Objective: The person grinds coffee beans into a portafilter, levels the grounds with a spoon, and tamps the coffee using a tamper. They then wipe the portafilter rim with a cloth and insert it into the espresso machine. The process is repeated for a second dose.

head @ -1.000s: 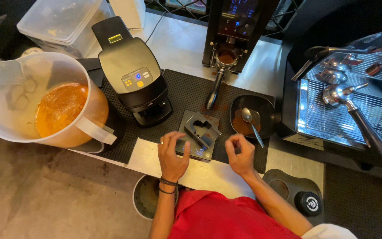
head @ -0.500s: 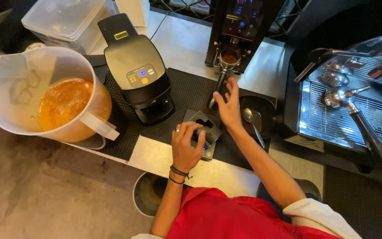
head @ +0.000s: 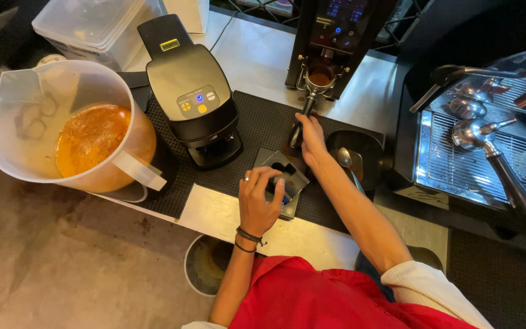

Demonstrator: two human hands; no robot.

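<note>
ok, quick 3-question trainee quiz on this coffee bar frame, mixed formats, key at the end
1. True or false: the right hand grips the portafilter handle while the portafilter sits in the grinder.
2. The left hand rests on: A) the clear pitcher B) the small square tamping station C) the spoon.
3. Fill in: the pitcher holds an ____ coloured liquid.

Key: 1 true; 2 B; 3 orange.
</note>
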